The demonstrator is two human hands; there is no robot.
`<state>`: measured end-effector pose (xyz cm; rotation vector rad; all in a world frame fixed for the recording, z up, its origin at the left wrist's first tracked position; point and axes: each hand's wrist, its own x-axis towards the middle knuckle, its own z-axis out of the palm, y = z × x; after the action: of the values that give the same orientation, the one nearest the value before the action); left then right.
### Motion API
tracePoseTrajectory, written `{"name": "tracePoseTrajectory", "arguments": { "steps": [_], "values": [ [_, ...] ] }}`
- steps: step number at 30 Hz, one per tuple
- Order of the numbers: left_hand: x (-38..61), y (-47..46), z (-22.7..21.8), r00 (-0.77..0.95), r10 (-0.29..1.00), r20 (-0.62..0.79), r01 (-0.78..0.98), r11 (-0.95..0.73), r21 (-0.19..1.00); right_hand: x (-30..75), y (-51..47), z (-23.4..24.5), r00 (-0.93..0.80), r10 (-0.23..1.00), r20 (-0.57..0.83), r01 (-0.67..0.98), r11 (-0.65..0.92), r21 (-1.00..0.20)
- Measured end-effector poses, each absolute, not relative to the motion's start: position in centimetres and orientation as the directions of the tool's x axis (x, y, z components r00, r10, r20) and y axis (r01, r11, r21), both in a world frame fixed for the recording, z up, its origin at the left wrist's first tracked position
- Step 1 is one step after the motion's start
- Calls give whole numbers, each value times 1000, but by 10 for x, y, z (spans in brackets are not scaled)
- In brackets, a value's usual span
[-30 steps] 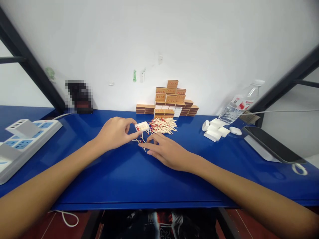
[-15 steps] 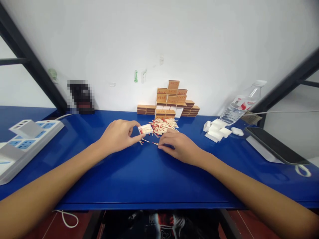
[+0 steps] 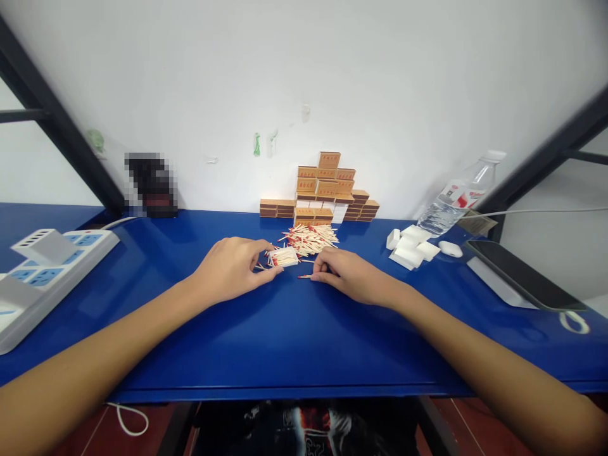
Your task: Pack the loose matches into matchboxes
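Between the thumb and fingers of my left hand [image 3: 236,269] is a small white matchbox tray [image 3: 291,260], gripped at its left end, with red-tipped matches lying in it. My right hand [image 3: 349,273] pinches a match [image 3: 305,276] low over the table, its dark red head pointing left toward the tray. Just behind both hands spreads a loose pile of matches [image 3: 313,239] with red heads. A few stray matches lie around the tray, partly hidden by my left fingers.
Stacked brown matchboxes [image 3: 327,187] stand against the wall behind the pile. To the right are white empty trays [image 3: 412,246], a leaning water bottle [image 3: 458,199], a white earphone case [image 3: 450,249] and a phone [image 3: 522,275]. A power strip [image 3: 80,272] lies at the left on the blue table [image 3: 304,342].
My left hand has brought the tray slightly right and lower, nearer the table. My right hand has shifted a little to the right, still pinching a match.
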<state>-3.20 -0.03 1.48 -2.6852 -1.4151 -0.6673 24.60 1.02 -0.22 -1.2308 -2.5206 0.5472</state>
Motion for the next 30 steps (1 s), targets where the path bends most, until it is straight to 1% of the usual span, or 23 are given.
{"name": "tracePoseTrajectory", "arguments": {
  "steps": [6,11,15,18,20,25,28,30],
  "values": [
    [-30,-1,15,523,774,357,773,-607,184,264,17,0,-616,788,7,702,553,-449],
    [-28,-5,12,611,740,281,712,-669,213,270,20,5,-616,787,-33,710,536,-456],
    [-28,-7,11,643,721,258,685,-692,227,265,20,6,-606,795,34,695,550,-463],
    [-27,-7,11,643,725,246,688,-688,232,259,20,2,-599,795,97,691,575,-439],
    [-27,-7,12,640,731,235,694,-682,232,257,19,0,-604,792,94,697,581,-420],
    [-26,-7,12,642,732,227,691,-681,244,258,16,1,-620,784,14,700,561,-442],
    [-25,-8,9,644,724,247,682,-689,243,260,14,6,-625,781,18,701,571,-428],
    [-24,-8,7,643,721,259,677,-693,250,260,13,10,-625,779,49,693,583,-424]
  ]
}}
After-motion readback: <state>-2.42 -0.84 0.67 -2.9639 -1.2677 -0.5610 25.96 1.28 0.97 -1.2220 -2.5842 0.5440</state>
